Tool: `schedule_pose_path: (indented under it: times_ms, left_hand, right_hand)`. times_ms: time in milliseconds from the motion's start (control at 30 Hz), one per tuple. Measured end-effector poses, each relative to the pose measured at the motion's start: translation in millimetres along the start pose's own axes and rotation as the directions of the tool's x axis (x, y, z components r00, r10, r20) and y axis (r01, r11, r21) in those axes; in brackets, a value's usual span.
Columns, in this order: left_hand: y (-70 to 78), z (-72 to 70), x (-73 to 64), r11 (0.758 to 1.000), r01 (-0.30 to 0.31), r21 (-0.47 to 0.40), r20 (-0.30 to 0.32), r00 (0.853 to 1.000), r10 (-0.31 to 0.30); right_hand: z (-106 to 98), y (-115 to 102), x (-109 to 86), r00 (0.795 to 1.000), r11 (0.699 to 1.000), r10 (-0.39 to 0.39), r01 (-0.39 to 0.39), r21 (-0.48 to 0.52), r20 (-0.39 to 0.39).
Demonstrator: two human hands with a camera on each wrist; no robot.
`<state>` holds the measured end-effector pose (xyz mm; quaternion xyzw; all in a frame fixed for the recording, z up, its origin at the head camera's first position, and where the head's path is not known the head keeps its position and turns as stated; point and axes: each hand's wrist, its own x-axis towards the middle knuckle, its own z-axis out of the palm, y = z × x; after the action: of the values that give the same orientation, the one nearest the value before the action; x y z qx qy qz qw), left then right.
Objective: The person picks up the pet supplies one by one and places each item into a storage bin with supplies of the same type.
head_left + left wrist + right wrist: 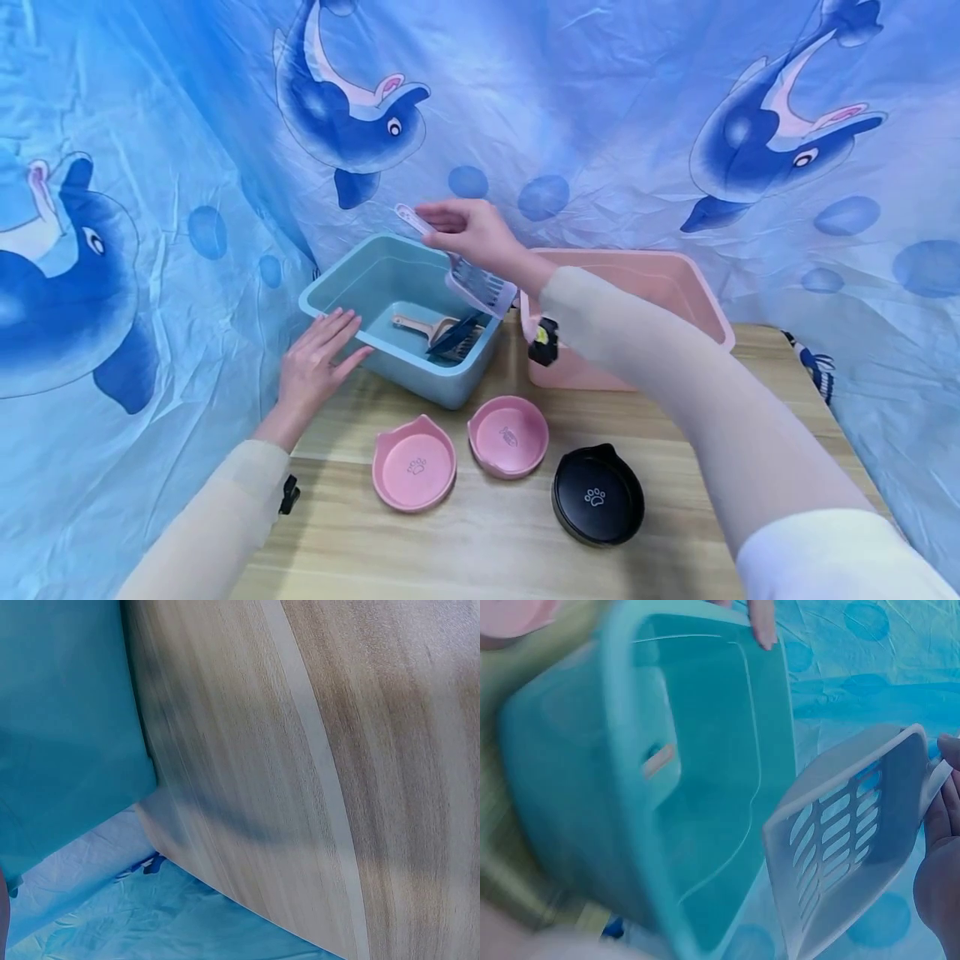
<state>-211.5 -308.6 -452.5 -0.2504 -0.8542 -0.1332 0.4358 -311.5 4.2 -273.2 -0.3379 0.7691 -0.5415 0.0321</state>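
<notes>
My right hand [480,235] holds a pale lavender slotted litter scoop [480,286] by its handle, above the right side of a blue-green litter box [405,367]. In the right wrist view, the scoop's head [898,796] hangs tilted beside the box's rim [619,735]. My left hand [313,357] rests with straight fingers on the box's near left rim. Inside the box lie a beige scoop [420,325] and a dark blue scoop [452,335], partly overlapping. The left wrist view shows mostly the box's outer wall [67,712].
A pink litter box [637,262] stands to the right, partly behind my right arm. Nearer on the wooden table [495,542] are two pink cat bowls [414,465] [510,437] and a black one [597,496]. A blue dolphin-print curtain [570,100] hangs behind and at the left.
</notes>
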Motion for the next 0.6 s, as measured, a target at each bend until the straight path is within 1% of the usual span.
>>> schedule_pose_path:
  times_ms: [100, 233, 400, 600]
  left_hand:
    - [1.9, 0.3, -2.1, 1.000, -0.001, -0.003, 0.002, 1.000, 0.001]
    - [3.3, 1.6, -3.2, 1.000, 0.002, -0.007, 0.010, 1.000, -0.002]
    - [3.4, 3.5, -1.4, 1.000, 0.015, -0.026, -0.015, 1.000, -0.016]
    - [0.8, 2.4, -0.7, 1.000, 0.005, -0.021, -0.046, 0.999, -0.006]
  right_hand:
    - [15.3, 3.5, 17.4, 1.000, 1.000, -0.021, 0.022, 0.017, -0.011]
    - [33.0, 15.8, 28.5, 1.000, 0.999, -0.007, 0.007, 0.041, -0.012]
    - [47.1, 32.8, 27.3, 0.999, 0.999, 0.042, -0.042, 0.019, 0.013]
    - [53.0, 49.3, 20.6, 0.992, 0.998, 0.069, -0.069, -0.004, 0.104]
